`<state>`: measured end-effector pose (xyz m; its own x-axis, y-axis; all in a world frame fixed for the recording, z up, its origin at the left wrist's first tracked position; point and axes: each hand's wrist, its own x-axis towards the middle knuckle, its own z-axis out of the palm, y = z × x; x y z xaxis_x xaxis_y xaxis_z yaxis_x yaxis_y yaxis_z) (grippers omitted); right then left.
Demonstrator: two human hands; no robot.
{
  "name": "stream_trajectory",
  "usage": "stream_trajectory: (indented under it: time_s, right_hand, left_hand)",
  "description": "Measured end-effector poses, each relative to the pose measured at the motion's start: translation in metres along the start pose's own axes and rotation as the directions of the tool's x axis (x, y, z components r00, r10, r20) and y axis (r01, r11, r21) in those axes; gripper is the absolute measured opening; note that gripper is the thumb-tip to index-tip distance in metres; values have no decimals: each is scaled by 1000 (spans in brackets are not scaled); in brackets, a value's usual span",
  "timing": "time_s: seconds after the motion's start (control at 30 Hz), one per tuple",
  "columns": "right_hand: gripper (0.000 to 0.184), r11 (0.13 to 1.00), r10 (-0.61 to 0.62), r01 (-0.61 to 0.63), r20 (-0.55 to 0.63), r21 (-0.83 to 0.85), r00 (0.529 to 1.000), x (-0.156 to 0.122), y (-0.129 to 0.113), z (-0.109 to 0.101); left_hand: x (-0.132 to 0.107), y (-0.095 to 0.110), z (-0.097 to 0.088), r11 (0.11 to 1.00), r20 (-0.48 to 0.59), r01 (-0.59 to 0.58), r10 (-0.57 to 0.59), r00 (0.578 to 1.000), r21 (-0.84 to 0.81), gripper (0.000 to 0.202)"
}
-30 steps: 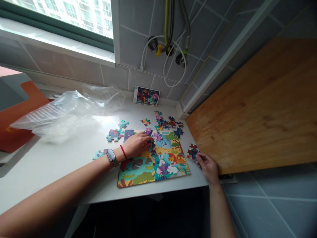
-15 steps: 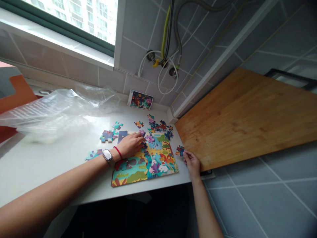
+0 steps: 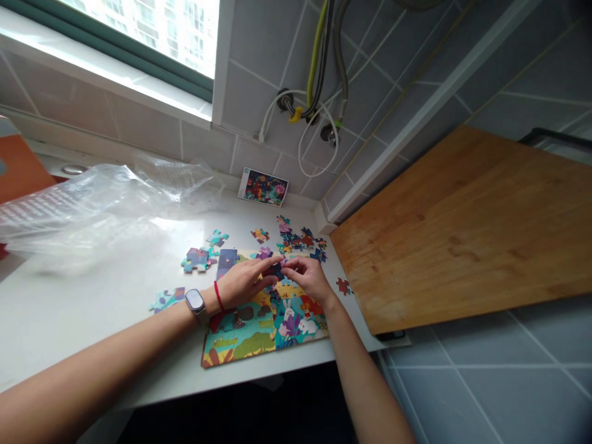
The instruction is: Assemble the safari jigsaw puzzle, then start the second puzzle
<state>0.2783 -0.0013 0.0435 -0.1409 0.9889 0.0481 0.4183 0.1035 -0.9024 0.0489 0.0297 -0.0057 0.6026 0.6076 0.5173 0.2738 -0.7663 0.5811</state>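
Note:
On the white counter lies a partly assembled animal jigsaw puzzle (image 3: 250, 345), with a crocodile, rabbits and a lion on it. My left hand (image 3: 243, 282) reaches over its upper middle; index finger and thumb close around a dark blue puzzle piece (image 3: 278, 270). From the other side, my right hand (image 3: 309, 279) pinches the same piece, its fingertips almost meeting those of the left. Part of the picture beneath is hidden by both hands. Just right of the puzzle is a loose reddish piece (image 3: 343, 286).
Loose pieces (image 3: 197, 260) lie left of the puzzle, and a dark heap of pieces (image 3: 296, 239) behind it. A picture card (image 3: 263, 187) leans on the tiled wall. Plastic wrap (image 3: 106, 203) covers the back left. A wooden board (image 3: 472, 234) stands at the right.
My right hand has moved left from the counter edge to the puzzle, bringing a dark blue piece to my left hand. The reddish piece stays behind on the counter.

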Motion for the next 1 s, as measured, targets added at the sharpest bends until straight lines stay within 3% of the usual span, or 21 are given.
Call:
stream_trajectory:
  time_s: [0.1,0.17,0.23,0.33,0.4,0.5,0.7,0.8,0.87,1.0]
  right_hand:
    - [37,997,-3,1,-17,-79,1000,27,6,-3]
    - [37,962,-22,-31,-192,-271,981,46,12,-12]
    - [43,868,-34,-130,-319,-479,947,64,19,-20]
    - [59,745,52,-256,-328,-617,943,81,30,-26]
    - [62,717,85,-274,-310,-641,947,85,39,-25]
    - [59,721,28,-243,-323,-649,946,86,50,-23]
    - [57,848,36,-236,-393,-475,919,86,63,-27]
    - [36,920,59,-210,-412,-331,909,87,63,-28]
    - [26,953,53,-165,-397,-254,916,85,59,-26]
    - [34,994,78,-56,-265,90,961,77,44,-15]
  left_hand:
    - [0,0,1,997,-19,72,-73,997,-26,41]
    - [2,2,-1,991,-15,119,-120,993,-60,39]
    - [3,4,-4,984,-4,154,-155,988,-93,38]
    - [6,4,-6,966,-12,184,-189,982,-181,37]
    - [7,2,-8,943,-32,218,-233,972,-253,36]
    - [9,-1,-10,902,-58,284,-319,946,-324,36]
    - [10,-4,-12,778,26,344,-390,921,-525,41]
    - [10,-5,-13,696,100,364,-390,915,-619,43]
    - [11,-6,-13,661,124,372,-391,912,-652,47]
    - [11,-7,-13,604,137,368,-394,909,-707,50]
